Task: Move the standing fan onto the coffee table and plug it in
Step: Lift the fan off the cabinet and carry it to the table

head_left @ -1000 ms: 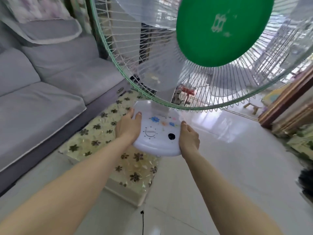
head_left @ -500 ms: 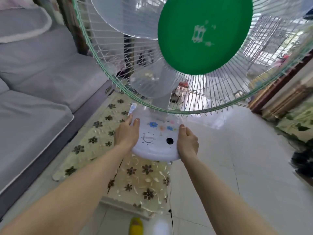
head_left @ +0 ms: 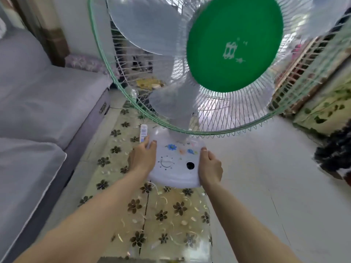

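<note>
The fan (head_left: 233,48) has a green hub, a wire cage with a green rim, and a white round base (head_left: 176,164) with a dial, a black button and flower stickers. My left hand (head_left: 142,158) grips the base's left edge and my right hand (head_left: 210,168) grips its right edge. The base is over the far half of the coffee table (head_left: 159,221), which has a beige cover with brown flowers; whether it touches the top I cannot tell. A thin white cord (head_left: 154,186) shows under the base's near left edge.
A grey sofa (head_left: 38,114) runs along the left, close to the table. A white remote (head_left: 143,130) lies on the table beyond my left hand. Pale tiled floor (head_left: 266,186) lies to the right, with a dark fuzzy object (head_left: 334,156) and a leaf-patterned surface at the right edge.
Both hands have carried the fan from beside the table's right edge to over its top. The view has moved forward over the table, and the fan sits lower toward it.
</note>
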